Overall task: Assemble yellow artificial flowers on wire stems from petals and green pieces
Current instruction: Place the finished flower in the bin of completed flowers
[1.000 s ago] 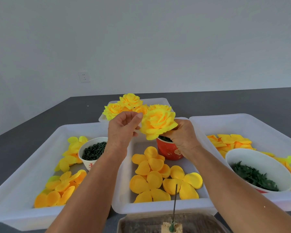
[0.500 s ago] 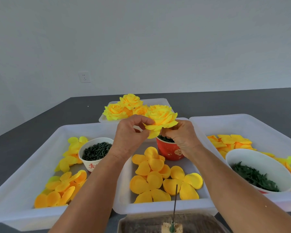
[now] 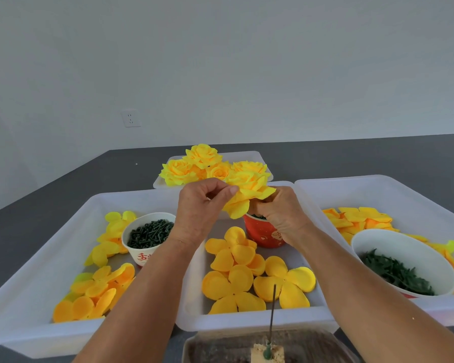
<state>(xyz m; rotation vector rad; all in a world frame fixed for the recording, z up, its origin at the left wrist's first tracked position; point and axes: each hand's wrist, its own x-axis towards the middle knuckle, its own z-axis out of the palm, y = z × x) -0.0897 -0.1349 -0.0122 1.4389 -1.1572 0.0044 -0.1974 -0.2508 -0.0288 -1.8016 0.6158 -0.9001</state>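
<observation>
Our left fingers [image 3: 222, 191] pinch an outer petal of the yellow flower [image 3: 249, 189], thumb pressed to the forefinger, while our right hand [image 3: 279, 212] curls under the bloom and grips its base; the stem there is hidden. A second ago the left hand [image 3: 198, 208] was only reaching toward the bloom, which sat higher and faced us; now it has dropped lower over the red cup [image 3: 264, 233] and tilted, so we judge we are shaping the last petals of a nearly finished flower. Beyond it, finished flowers [image 3: 194, 166] fill the far tray. Loose petal pieces [image 3: 247, 273] lie in the middle tray [image 3: 247, 320], with a bare wire stem [image 3: 272, 307] standing nearest us.
</observation>
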